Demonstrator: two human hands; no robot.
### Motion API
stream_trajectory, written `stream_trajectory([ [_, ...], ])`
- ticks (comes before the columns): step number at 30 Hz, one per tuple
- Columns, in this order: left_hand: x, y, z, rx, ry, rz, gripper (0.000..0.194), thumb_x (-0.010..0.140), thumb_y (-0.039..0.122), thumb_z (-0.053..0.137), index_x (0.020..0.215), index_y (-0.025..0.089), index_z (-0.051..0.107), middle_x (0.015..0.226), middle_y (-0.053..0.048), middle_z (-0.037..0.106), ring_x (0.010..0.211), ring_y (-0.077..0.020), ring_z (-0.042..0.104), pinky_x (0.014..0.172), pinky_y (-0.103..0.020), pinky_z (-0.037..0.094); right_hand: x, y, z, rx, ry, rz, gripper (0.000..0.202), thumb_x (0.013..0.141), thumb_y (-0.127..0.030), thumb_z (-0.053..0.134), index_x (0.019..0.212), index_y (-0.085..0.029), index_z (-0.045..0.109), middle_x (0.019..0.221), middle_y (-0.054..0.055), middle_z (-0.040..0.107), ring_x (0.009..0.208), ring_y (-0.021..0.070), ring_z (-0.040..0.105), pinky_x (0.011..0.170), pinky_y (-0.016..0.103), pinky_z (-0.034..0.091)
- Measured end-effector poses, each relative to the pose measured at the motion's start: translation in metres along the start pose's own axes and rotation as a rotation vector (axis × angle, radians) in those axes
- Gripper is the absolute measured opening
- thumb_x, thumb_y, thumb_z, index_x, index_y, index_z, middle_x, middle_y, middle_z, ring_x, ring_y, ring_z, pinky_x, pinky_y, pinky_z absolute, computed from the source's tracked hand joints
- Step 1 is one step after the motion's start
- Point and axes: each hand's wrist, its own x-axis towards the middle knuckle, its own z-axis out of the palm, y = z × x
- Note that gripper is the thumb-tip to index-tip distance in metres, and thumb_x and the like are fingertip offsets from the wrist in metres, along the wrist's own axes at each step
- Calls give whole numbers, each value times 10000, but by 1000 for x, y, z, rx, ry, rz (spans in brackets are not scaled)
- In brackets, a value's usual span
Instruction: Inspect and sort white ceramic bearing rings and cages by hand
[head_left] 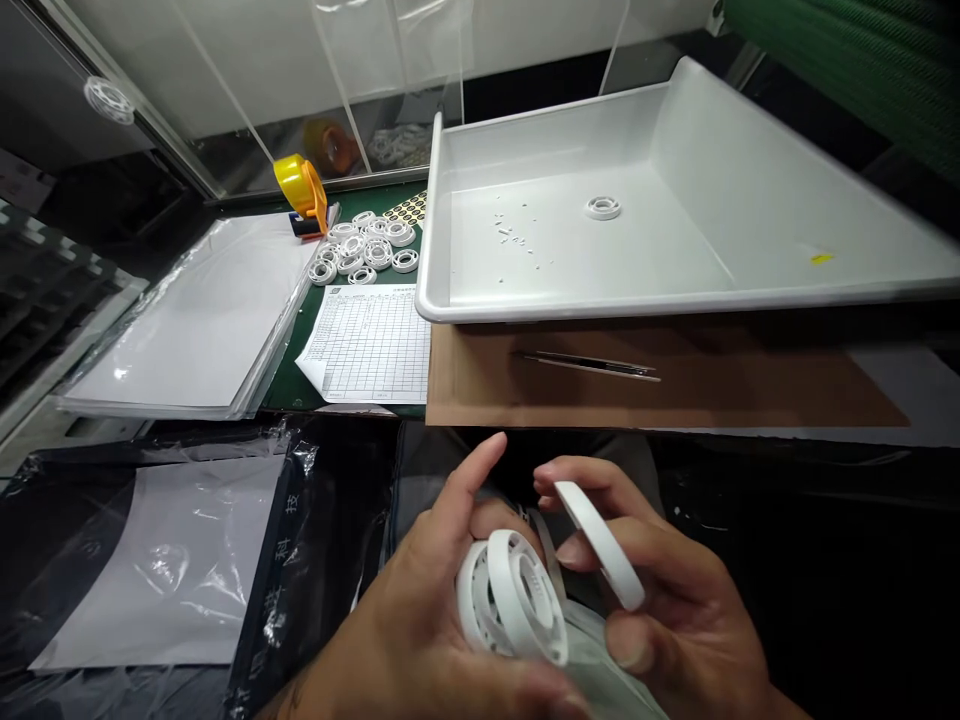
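Several white plastic rings (517, 598) lie stacked in the palm of my left hand (442, 600), its fingers curled round them and its thumb raised. Between the thumb and fingers of my right hand (675, 590) is one more white ring (602, 545), tilted and seen nearly edge-on, just right of the stack. Both hands are in front of the table's edge. One white ring (603, 208) lies flat in the large white tray (555, 308), near small white scraps (514, 238).
Tweezers (592, 366) rest on brown cardboard (480, 390). Left of the tray are a pile of white rings (377, 252), a printed form (367, 345), a yellow tape dispenser (301, 190) and bagged white sheets (195, 310). A plastic-lined dark bin (281, 560) stands lower left.
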Motion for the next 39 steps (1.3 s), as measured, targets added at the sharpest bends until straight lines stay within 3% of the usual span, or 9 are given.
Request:
stream_trajectory([
  [5,-2,5,9,217,45,54,1256,690,598,953,1693,315,253,923,-25,669,815,-210,618,744,-311,485,5,-8,5,-65,-19,-9,249,942,-537,817,1022,-304,850,1164,80,655,1010,222,711,874,264,635],
  [9,-3,5,13,215,76,47,1290,677,594,958,1698,264,242,924,-45,686,823,-225,624,724,-307,476,6,-10,6,-43,-4,6,251,926,-525,834,993,-284,851,1165,88,641,941,213,716,843,279,643],
  [12,-3,2,7,141,49,41,1294,664,549,984,1696,299,246,934,-37,691,830,-216,636,745,-307,496,5,-8,3,19,-77,9,212,930,-494,836,1058,-326,841,1216,64,605,890,182,712,820,268,639],
  [17,1,-3,0,-217,-27,-65,1326,513,348,1089,1626,447,375,1305,-64,707,957,-199,693,816,-275,540,5,-2,1,-67,-280,-48,262,935,-482,824,972,-224,848,1250,109,592,1030,261,713,911,316,632],
  [19,6,-3,0,-293,2,-65,1271,533,428,1072,1619,387,412,1191,-68,748,884,-178,697,782,-262,542,4,1,2,-32,-228,-41,249,911,-488,853,980,-249,856,1247,94,614,1035,242,703,892,279,628],
  [22,14,-3,0,-297,-11,-14,1182,611,563,1004,1611,308,428,939,-42,777,778,-163,701,719,-240,546,3,7,2,178,31,68,277,879,-569,862,971,-309,842,1305,44,653,1064,214,690,921,242,617],
  [25,19,-2,-2,-294,-56,19,1091,644,632,944,1575,322,466,910,-33,793,735,-141,712,675,-210,560,5,9,0,354,170,156,299,875,-599,847,922,-305,826,1312,21,695,1076,201,687,987,228,596],
  [32,19,-1,-5,-303,-103,60,947,708,679,859,1532,341,538,958,-49,805,728,-149,747,668,-220,597,7,0,-1,296,130,212,300,797,-550,918,893,-287,809,1261,46,703,980,206,676,887,251,626],
  [39,17,-2,-4,-261,-104,72,971,690,756,809,1533,355,541,945,-41,797,719,-140,727,680,-234,601,5,-7,-1,164,20,175,210,887,-539,850,973,-348,836,1311,7,654,1092,199,678,994,247,594],
])
